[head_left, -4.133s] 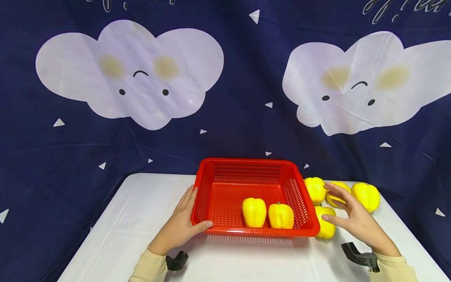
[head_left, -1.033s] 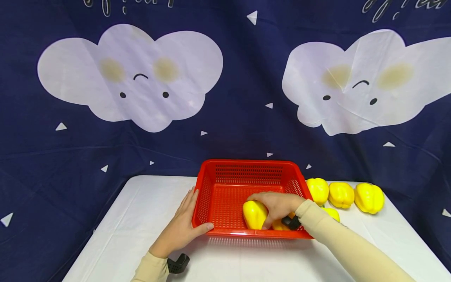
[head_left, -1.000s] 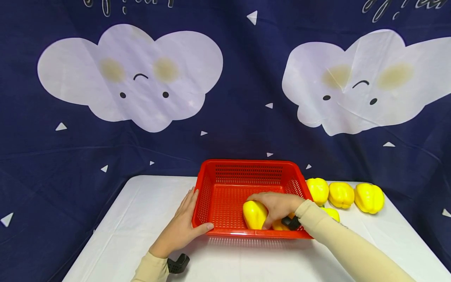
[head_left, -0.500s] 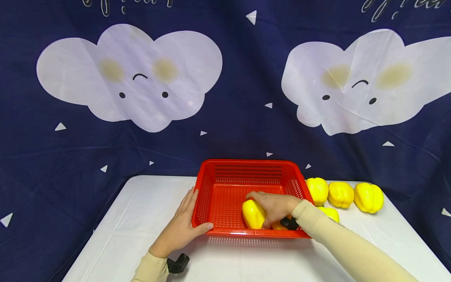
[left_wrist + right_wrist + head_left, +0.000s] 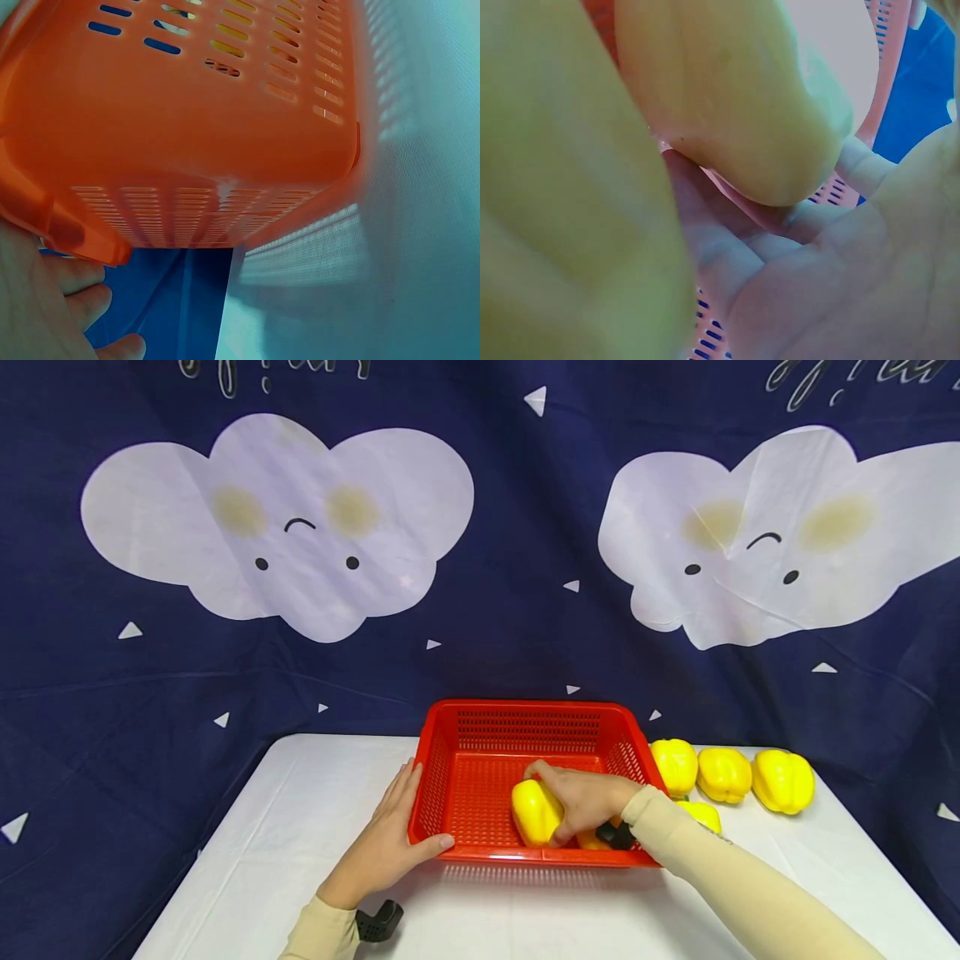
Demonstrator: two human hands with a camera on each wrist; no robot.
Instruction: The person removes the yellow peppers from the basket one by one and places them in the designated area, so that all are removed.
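A red plastic basket (image 5: 480, 855) with slotted walls stands on the white table. Inside it, near the front wall, my right hand (image 5: 588, 797) grips a yellow bell pepper (image 5: 536, 814), fingers behind it and thumb in front. In the right wrist view the fingers curl around this bell pepper (image 5: 735, 97). A second yellow bell pepper (image 5: 592, 841) lies to its right, mostly hidden under my right hand and wrist. My left hand (image 5: 382, 842) rests against the basket's left side, fingers straight and thumb on the front rim. The left wrist view shows the basket's outer wall (image 5: 172, 120) beside the fingers.
Several yellow bell peppers lie on the table to the right of the basket: one at its corner (image 5: 675, 767), one beside that (image 5: 724, 775), one farther right (image 5: 783, 782). Another bell pepper (image 5: 701, 814) is partly behind my right sleeve. A dark blue cloud-print cloth (image 5: 525, 527) hangs behind.
My right hand has moved from the peppers outside into the basket and taken hold of the left bell pepper. Since half a second ago that pepper has shifted slightly left and up. My left hand stays put.
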